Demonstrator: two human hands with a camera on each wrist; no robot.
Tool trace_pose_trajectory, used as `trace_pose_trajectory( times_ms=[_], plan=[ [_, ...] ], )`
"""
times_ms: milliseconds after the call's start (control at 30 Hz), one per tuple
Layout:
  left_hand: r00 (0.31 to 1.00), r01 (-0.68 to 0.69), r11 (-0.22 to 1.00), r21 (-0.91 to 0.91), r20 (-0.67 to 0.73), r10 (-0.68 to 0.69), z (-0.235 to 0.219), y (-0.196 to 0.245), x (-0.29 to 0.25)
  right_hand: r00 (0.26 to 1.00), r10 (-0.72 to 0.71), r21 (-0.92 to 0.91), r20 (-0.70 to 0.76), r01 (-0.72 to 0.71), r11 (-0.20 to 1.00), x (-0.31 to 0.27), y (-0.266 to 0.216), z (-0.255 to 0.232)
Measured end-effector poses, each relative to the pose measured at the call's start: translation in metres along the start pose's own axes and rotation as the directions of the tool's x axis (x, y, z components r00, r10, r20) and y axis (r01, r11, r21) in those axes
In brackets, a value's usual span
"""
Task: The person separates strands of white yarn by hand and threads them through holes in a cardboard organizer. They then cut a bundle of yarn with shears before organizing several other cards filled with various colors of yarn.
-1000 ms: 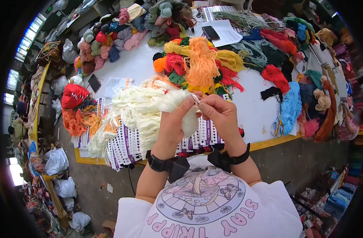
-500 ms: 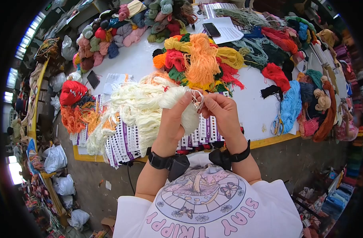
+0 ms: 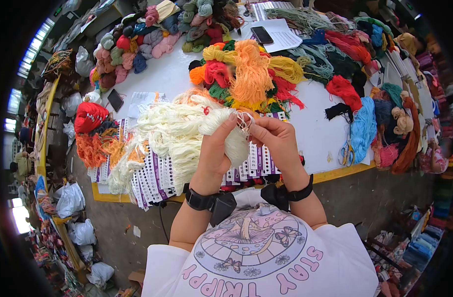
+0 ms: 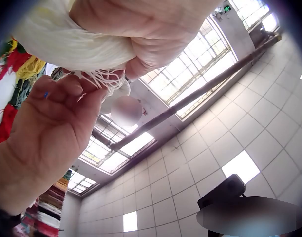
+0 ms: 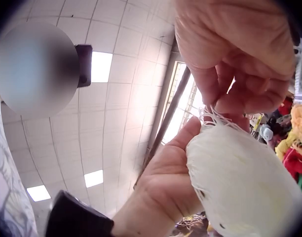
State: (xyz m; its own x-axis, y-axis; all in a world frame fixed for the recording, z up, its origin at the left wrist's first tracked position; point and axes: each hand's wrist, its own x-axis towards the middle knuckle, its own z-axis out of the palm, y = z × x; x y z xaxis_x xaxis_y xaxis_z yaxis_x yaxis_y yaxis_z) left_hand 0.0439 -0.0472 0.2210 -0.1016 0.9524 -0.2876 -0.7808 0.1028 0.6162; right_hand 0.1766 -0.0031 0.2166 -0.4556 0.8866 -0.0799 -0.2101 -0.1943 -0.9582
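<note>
- We see the left hand point(image 3: 217, 148) curled round the end of a cream yarn skein point(image 3: 179, 131), holding it up just above the near edge of the white table point(image 3: 315, 126).
- The right hand point(image 3: 276, 141) pinches a few loose cream strands point(image 3: 244, 120) at the skein's tip, thumb and fingertips pressed together on them.
- From the left wrist view, the skein point(image 4: 72, 42) sits inside the left hand's closed fingers, and the right hand point(image 4: 47, 128) meets the frayed strands point(image 4: 104, 79) from below.
- From the right wrist view, the right hand point(image 5: 240, 64) nips the thin strands point(image 5: 217, 116) just above the rounded skein end point(image 5: 240, 182), which rests against the left hand point(image 5: 166, 187).
- The rest of the skein trails to our left over a heap of cream yarn lying on purple-and-white shade cards point(image 3: 152, 180).
- Just behind the hands lies a mixed pile of orange, yellow, red and green yarn point(image 3: 249, 74).
- A light blue skein point(image 3: 363, 128) and scissors point(image 3: 345, 154) lie to the right, well apart from the hands.
- A phone point(image 3: 262, 34) rests on paper at the far side of the table, and a second dark phone point(image 3: 115, 100) lies at the left.
</note>
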Motion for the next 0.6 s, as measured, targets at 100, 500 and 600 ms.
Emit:
trace_pose_trajectory(
  times_ms=[100, 500, 600],
  plan=[
    [1.0, -0.015, 1.0, 0.008, -0.005, 0.015, -0.004, -0.004, 0.001, 0.997, 0.077, 0.095, -0.015, -0.076, 0.993, 0.001, -0.001, -0.005],
    [0.994, -0.11, 0.991, 0.076, 0.027, 0.108, 0.004, -0.007, -0.004, 0.996, -0.082, -0.166, -0.026, 0.076, 0.983, 0.001, 0.001, 0.005],
    [0.995, -0.099, 0.994, 0.051, -0.016, 0.1, 0.003, -0.008, -0.003, 0.991, -0.126, -0.106, -0.049, 0.121, 0.987, 0.0, 0.004, 0.005]
  ],
)
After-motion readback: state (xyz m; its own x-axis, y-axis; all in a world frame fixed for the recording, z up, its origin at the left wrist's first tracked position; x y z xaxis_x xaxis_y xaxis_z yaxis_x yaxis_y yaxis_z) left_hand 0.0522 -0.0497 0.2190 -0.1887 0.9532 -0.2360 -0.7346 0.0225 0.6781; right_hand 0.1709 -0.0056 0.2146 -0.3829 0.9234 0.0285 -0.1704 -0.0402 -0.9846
